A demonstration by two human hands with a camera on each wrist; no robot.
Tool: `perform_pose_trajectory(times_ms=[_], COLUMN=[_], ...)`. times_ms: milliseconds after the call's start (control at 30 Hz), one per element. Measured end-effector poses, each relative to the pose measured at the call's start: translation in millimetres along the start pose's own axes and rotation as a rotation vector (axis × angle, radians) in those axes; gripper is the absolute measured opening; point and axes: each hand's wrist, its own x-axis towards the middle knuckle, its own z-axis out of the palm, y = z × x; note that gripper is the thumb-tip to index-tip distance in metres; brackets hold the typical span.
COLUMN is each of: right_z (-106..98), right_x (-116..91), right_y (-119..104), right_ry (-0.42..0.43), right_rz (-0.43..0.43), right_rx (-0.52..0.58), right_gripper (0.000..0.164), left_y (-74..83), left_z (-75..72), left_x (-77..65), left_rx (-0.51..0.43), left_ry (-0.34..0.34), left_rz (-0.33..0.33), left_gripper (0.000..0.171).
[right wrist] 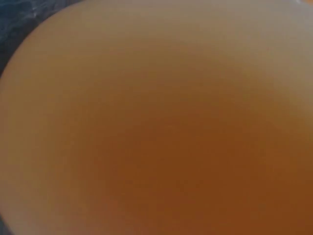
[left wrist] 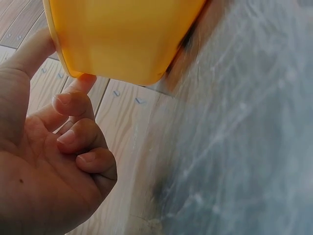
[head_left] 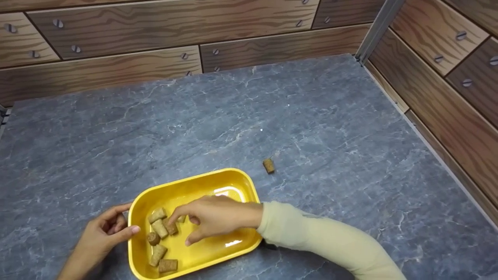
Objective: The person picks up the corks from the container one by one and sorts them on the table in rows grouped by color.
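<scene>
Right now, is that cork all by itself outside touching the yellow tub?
Apart. The head view shows it: a strip of grey-blue tabletop lies between the lone cork and the yellow tub.

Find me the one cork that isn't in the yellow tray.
It's the lone brown cork on the marbled tabletop, just off the far right corner of the yellow tray; the other visible corks are inside it.

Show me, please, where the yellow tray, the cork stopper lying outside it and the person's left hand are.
Yellow tray [head_left: 210,253]: head view, bare inside floor.
Cork stopper outside it [head_left: 269,166]: head view, middle of its side.
Left hand [head_left: 102,232]: head view, near the thumb's base.
</scene>
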Motion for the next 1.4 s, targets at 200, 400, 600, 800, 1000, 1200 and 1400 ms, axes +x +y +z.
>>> perform_pose_trajectory(times_ms=[200,400,600,800,1000,1200,1400], right_z=[14,19,24,27,20,8,-1], right_x=[15,17,20,22,17,9,2], right_y=[-6,-10,-12,-18,-23,-24,-21], right_ry=[-0.082,-0.119,-0.16,-0.176,-0.193,-0.189,-0.195], right_rz=[0.036,0.047,0.03,0.058,0.075,0.113,0.109], right_rx=[-0.162,-0.209,-0.254,-0.295,-0.292,-0.32,-0.309], right_gripper=[0.052,0.053,0.051,0.05,0.049,0.047,0.046], left_y=[-3.2,-4.6,-5.8,-5.4,-4.5,-4.5,-5.0], left_z=[-1.3,-2.7,-3.6,-3.7,-3.4,-4.0,-1.7], left_x=[-1.8,-2.6,-2.2,-2.2,-2.3,-2.1,-1.9], left_rx=[-0.008,-0.011,-0.018,-0.026,-0.017,-0.005,0.008], left_ry=[0.023,0.034,0.015,-0.002,-0.012,-0.01,-0.007], left_rz=[0.012,0.075,0.093,0.089,0.092,0.099,0.12], left_gripper=[0.044,0.041,0.039,0.039,0.041,0.041,0.042])
